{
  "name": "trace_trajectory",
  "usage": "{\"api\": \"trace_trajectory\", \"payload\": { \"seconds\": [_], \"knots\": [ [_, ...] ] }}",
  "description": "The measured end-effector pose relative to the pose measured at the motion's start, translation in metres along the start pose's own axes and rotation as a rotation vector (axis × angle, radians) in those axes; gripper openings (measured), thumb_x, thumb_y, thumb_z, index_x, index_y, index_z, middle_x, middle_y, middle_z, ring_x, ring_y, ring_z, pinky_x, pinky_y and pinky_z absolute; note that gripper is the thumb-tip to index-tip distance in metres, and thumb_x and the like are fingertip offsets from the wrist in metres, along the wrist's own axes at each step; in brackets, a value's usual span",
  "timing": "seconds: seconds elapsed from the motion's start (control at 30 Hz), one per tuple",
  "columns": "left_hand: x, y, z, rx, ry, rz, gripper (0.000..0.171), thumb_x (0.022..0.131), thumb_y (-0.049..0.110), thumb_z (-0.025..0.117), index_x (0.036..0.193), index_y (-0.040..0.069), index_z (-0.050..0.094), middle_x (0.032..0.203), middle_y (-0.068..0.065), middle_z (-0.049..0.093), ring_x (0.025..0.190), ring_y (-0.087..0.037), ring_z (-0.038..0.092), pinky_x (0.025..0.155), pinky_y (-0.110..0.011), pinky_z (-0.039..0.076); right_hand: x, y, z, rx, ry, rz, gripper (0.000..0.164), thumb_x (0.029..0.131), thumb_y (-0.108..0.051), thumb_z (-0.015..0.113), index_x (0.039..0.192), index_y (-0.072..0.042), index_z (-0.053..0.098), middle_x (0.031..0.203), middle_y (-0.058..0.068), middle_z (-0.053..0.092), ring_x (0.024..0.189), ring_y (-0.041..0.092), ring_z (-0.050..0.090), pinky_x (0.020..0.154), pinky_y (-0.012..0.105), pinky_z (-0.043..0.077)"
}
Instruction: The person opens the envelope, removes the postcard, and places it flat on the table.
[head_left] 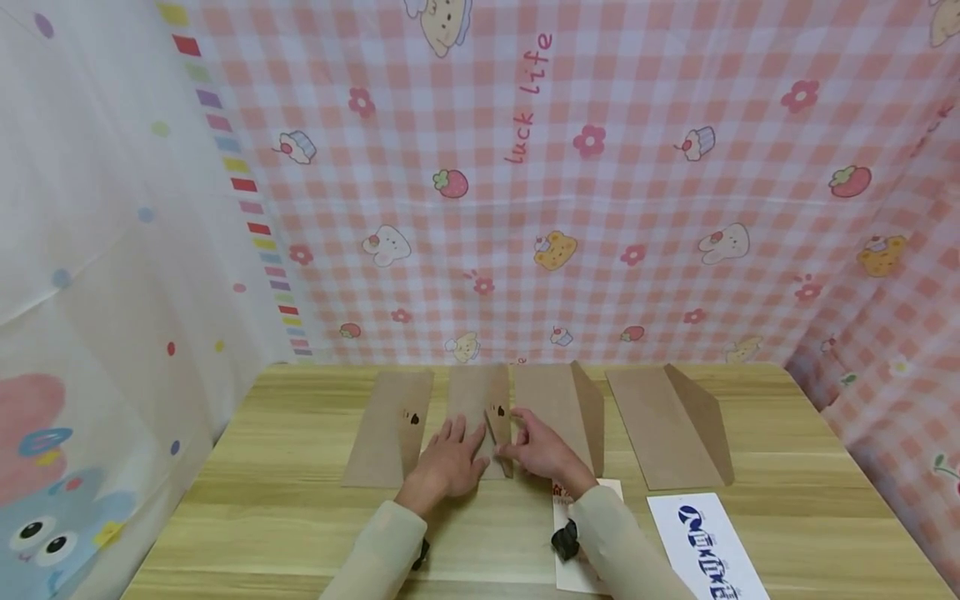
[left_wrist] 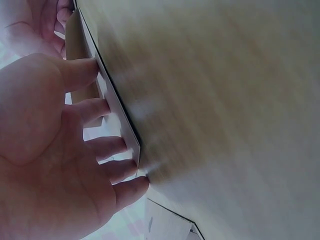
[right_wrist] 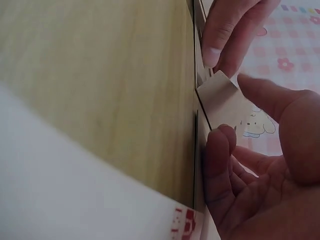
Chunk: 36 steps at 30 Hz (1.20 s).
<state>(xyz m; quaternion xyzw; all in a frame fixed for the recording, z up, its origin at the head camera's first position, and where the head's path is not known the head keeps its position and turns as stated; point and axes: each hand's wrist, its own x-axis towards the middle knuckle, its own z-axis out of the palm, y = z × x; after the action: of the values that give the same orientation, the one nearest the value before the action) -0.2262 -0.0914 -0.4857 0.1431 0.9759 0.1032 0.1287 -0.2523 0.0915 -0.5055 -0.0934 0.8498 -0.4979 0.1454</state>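
A brown paper envelope (head_left: 467, 392) lies second from the left in a row of several. Its flap (head_left: 498, 400), bearing a small black mark, is folded over toward the left and stands slightly raised. Spread fingers of my left hand (head_left: 450, 462) rest on this envelope's left part. At the flap's right side, my right hand (head_left: 543, 450) has its thumb and curled fingers around the flap. In the right wrist view the flap (right_wrist: 222, 102) shows between the thumb and fingers of the right hand (right_wrist: 270, 165). The left wrist view shows the left hand (left_wrist: 60, 135) with fingertips along the envelope's edge.
To the left lies a brown envelope (head_left: 382, 425) with its flap folded over. Two more envelopes (head_left: 551, 400) (head_left: 660, 425) lie at right, flaps unfolded. A white card with blue lettering (head_left: 705, 542) and a card with red print (head_left: 570, 575), partly under the right forearm, lie nearer.
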Motion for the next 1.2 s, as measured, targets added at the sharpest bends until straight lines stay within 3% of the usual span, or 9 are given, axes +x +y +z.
{"api": "trace_trajectory", "payload": {
  "seconds": [0.27,0.6,0.77,0.93,1.07,1.2],
  "knots": [
    [0.0007,-0.0007,0.0008,0.002,0.001,0.001,0.057,0.104,0.036,0.048,0.155,0.013,0.036,0.161,-0.022,0.023,0.149,-0.042,0.021,0.117,-0.055,0.026,-0.0004,-0.0001,0.0008,0.000,0.004,-0.017,0.070,0.090,-0.016,0.073,0.147,0.001,0.036,0.079,0.005,0.052,0.056,0.013,0.049,0.050,0.026,0.038],
    [0.0001,-0.0014,0.0007,0.023,-0.006,0.004,0.057,0.104,0.038,0.046,0.155,0.015,0.036,0.162,-0.021,0.022,0.149,-0.040,0.020,0.117,-0.054,0.026,-0.0029,0.0025,-0.0038,0.062,-0.029,-0.024,0.066,0.094,-0.015,0.068,0.150,-0.003,0.034,0.089,0.007,0.055,0.065,0.016,0.052,0.056,0.029,0.046],
    [0.0009,-0.0017,0.0015,0.014,-0.005,0.004,0.057,0.104,0.038,0.047,0.155,0.015,0.036,0.162,-0.021,0.023,0.149,-0.040,0.020,0.117,-0.053,0.026,-0.0035,0.0029,-0.0028,-0.051,-0.002,-0.146,0.065,0.094,-0.010,0.067,0.149,0.002,0.034,0.083,0.006,0.055,0.066,0.014,0.050,0.060,0.028,0.044],
    [0.0015,-0.0016,0.0006,0.009,-0.004,0.002,0.057,0.104,0.038,0.047,0.155,0.015,0.037,0.161,-0.021,0.023,0.149,-0.040,0.020,0.118,-0.053,0.026,-0.0039,0.0007,-0.0026,-0.182,0.030,-0.259,0.066,0.092,-0.003,0.066,0.151,-0.002,0.035,0.087,0.006,0.056,0.074,0.015,0.051,0.067,0.031,0.045],
    [0.0013,-0.0015,0.0004,0.009,-0.005,0.001,0.057,0.104,0.038,0.046,0.155,0.015,0.036,0.162,-0.021,0.022,0.149,-0.040,0.020,0.118,-0.053,0.025,-0.0046,-0.0026,-0.0025,-0.272,0.048,-0.301,0.064,0.091,0.002,0.063,0.150,-0.004,0.040,0.091,0.007,0.053,0.078,0.016,0.048,0.069,0.033,0.045],
    [0.0014,-0.0020,0.0009,0.017,-0.005,0.003,0.057,0.104,0.039,0.047,0.155,0.015,0.036,0.162,-0.020,0.023,0.149,-0.040,0.020,0.118,-0.053,0.026,-0.0054,-0.0050,-0.0024,-0.299,0.041,-0.284,0.059,0.091,0.005,0.061,0.148,-0.005,0.045,0.090,0.006,0.049,0.076,0.016,0.046,0.067,0.031,0.043]
  ]
}}
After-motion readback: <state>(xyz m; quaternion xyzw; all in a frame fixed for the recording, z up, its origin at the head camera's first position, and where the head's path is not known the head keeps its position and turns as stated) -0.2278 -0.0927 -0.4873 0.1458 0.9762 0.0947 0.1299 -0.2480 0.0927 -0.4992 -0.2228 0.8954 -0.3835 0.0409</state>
